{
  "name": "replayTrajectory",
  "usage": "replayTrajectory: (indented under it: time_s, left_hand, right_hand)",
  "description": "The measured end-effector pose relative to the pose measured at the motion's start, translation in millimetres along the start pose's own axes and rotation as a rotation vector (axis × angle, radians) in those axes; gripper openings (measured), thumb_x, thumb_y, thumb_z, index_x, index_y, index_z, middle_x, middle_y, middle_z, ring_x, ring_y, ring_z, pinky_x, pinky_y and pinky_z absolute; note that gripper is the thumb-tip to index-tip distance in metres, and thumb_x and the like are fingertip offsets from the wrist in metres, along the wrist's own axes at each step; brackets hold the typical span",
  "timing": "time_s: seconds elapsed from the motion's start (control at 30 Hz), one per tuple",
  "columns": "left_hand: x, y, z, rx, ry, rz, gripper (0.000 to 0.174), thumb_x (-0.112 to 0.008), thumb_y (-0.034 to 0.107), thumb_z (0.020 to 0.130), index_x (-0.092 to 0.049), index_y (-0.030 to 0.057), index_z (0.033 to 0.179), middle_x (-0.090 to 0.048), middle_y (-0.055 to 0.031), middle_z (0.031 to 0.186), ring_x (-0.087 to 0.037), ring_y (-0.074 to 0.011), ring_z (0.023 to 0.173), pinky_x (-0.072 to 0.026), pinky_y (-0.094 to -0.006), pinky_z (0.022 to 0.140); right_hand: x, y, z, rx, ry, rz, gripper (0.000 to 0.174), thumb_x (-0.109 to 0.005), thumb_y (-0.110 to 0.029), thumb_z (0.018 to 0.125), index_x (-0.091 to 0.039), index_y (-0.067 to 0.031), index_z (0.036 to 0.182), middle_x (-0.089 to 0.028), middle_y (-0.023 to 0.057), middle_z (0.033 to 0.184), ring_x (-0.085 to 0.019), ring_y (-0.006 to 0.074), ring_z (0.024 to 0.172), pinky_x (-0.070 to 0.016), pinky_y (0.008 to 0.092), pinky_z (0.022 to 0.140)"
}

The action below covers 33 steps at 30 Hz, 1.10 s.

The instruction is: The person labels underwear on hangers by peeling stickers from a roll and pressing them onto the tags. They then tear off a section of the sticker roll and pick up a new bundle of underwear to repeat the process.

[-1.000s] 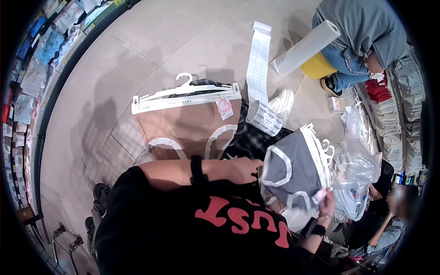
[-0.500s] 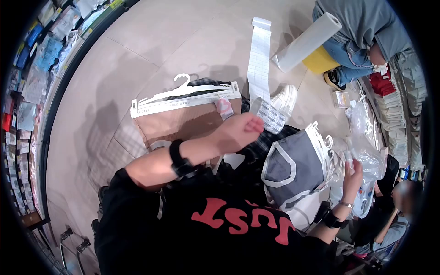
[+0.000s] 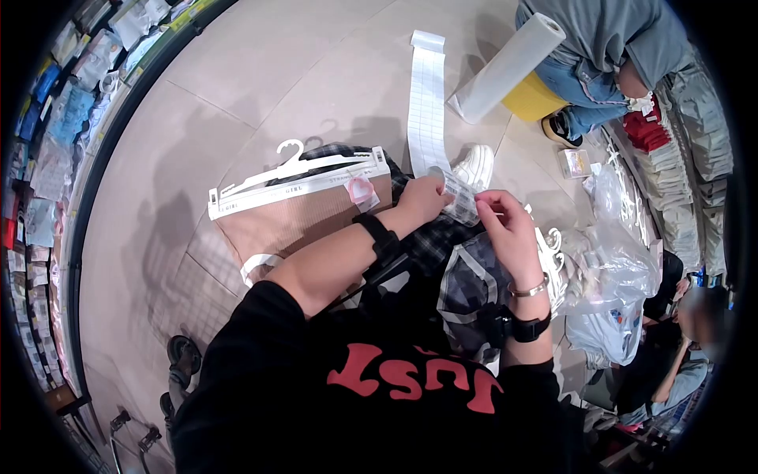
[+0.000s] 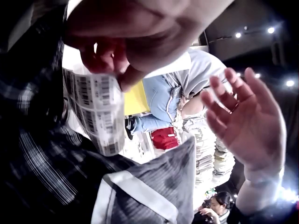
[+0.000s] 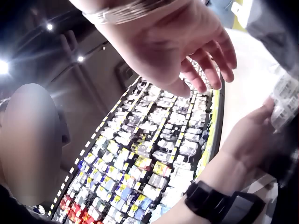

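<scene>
Head view: L hand has fingers curled, pinching the near end of the label strip. R hand is at the strip's other side, holding nothing visible, fingers bent loosely, thumb & index tips by the edge; can't tell here if they touch. Hands near each other, a bit apart, w/ the printed labels btwn. L forearm slants up from lower L across the tan briefs; R forearm points up, wrist bent so fingers aim at the strip. Count: 1 strip, its near end over dark plaid cloth, rest running out on the floor; 1 white shoe just beside it; 1 tan briefs front on a white hanger; 1 grey briefs front by R forearm; 1 big white roll standing tilted further off.

L wrist view: L hand up top, thumb & fingers on the upper edge of the barcode labels, strip hanging below. R hand well apart, palm showing, fingers spread & slightly bent, nothing in it.

R wrist view: R hand fills the top, fingers loosely bent, palm bare; 1 bracelet on wrist. L hand at R edge, blurred, gripping the labels; 1 black strap on its wrist.
</scene>
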<state>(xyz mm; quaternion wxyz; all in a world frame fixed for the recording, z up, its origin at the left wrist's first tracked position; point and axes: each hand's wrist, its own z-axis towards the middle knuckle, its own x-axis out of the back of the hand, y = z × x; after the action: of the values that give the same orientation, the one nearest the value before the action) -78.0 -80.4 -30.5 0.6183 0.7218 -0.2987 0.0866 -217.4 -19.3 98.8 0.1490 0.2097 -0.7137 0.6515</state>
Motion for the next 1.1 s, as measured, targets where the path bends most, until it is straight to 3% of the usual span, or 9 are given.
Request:
replayTrajectory:
  time_s: [0.07,0.17,0.27,0.37,0.5,0.6,0.73,0.87,1.1]
  left_hand:
    - [22,16,-14,-0.129,-0.058,0.018,0.022,-0.065,0.019,0.08,-0.062,-0.0015,0.086,-0.063,-0.0082,0.073,-0.059,-0.014,0.066,-0.0454,-0.0279,0.062]
    - [36,7,-31,-0.188,-0.194,-0.43,0.029,-0.061,0.005,0.081,-0.053,-0.001,0.109,-0.064,-0.009,0.092,-0.06,-0.0135,0.082,-0.0469,-0.0253,0.072]
    - [43,-9,-43,-0.233,-0.329,-0.761,0.051,-0.057,-0.006,0.08,-0.036,0.0009,0.127,-0.058,-0.0109,0.11,-0.057,-0.0155,0.1,-0.0458,-0.0263,0.084]
    - [44,-20,-47,-0.252,-0.366,-0.764,0.059,-0.061,-0.001,0.076,-0.035,0.0018,0.128,-0.059,-0.0106,0.107,-0.057,-0.0153,0.098,-0.0458,-0.0281,0.083]
    - [61,1,-64,-0.146,-0.426,-0.918,0.059,-0.062,-0.001,0.077,-0.035,0.0005,0.129,-0.054,-0.0097,0.118,-0.051,-0.0176,0.109,-0.042,-0.0322,0.093]
    - [65,4,-62,-0.188,-0.393,-0.987,0.052,-0.061,0.002,0.079,-0.04,-0.0006,0.126,-0.054,-0.0099,0.118,-0.052,-0.0179,0.109,-0.0425,-0.0323,0.092]
    - [61,-2,-55,-0.153,-0.275,-1.044,0.047,-0.059,0.002,0.081,-0.042,-0.0011,0.125,-0.055,-0.0108,0.117,-0.052,-0.0183,0.108,-0.0431,-0.032,0.092]
    - [54,0,-62,-0.18,-0.308,-0.94,0.049,-0.059,-0.001,0.08,-0.04,-0.0003,0.125,-0.053,-0.0099,0.12,-0.051,-0.0178,0.11,-0.0433,-0.0325,0.092]
    - [46,-7,-65,-0.22,-0.364,-0.52,0.056,-0.06,0.0,0.08,-0.034,0.0034,0.129,-0.052,-0.0081,0.12,-0.051,-0.0169,0.11,-0.043,-0.0321,0.092]
  right_hand:
    - [0,25,7,-0.008,0.097,-0.003,0.018,-0.06,-0.011,0.083,-0.058,-0.0006,0.098,-0.058,0.0095,0.095,-0.058,0.0152,0.084,-0.0475,0.0238,0.069]
    - [-4,51,11,0.208,0.248,0.06,0.024,-0.06,-0.011,0.083,-0.055,-0.0013,0.105,-0.054,0.0114,0.108,-0.057,0.0175,0.091,-0.0478,0.0248,0.071]
    - [-14,53,14,0.211,0.332,-0.051,0.032,-0.06,-0.009,0.083,-0.05,-0.0027,0.113,-0.048,0.0134,0.117,-0.055,0.0182,0.096,-0.0484,0.0263,0.075]
    - [-20,41,19,-0.001,0.193,0.194,0.038,-0.059,0.001,0.081,-0.045,-0.0025,0.117,-0.05,0.0139,0.115,-0.056,0.0174,0.097,-0.0491,0.0262,0.078]
    - [-25,34,17,-0.041,0.082,0.645,0.048,-0.056,0.017,0.074,-0.045,-0.0012,0.117,-0.053,0.013,0.112,-0.057,0.0166,0.098,-0.0509,0.0244,0.078]
    - [-29,37,13,0.1,0.04,0.578,0.044,-0.057,0.017,0.074,-0.048,-0.0004,0.113,-0.051,0.012,0.114,-0.055,0.016,0.101,-0.0513,0.0242,0.077]
    - [-26,26,9,0.253,0.014,-0.006,0.051,-0.071,0.007,0.064,-0.055,-0.0097,0.11,-0.042,0.0107,0.121,-0.05,0.0194,0.106,-0.0507,0.0283,0.075]
    - [-28,9,6,0.456,0.269,-0.365,0.049,-0.077,-0.008,0.062,-0.06,-0.0137,0.108,-0.039,0.0121,0.123,-0.046,0.029,0.108,-0.0466,0.036,0.081]
    - [-37,-3,9,0.608,0.348,-0.574,0.03,-0.073,-0.009,0.065,-0.065,-0.0098,0.095,-0.052,0.0071,0.109,-0.044,0.0298,0.101,-0.0414,0.0364,0.081]
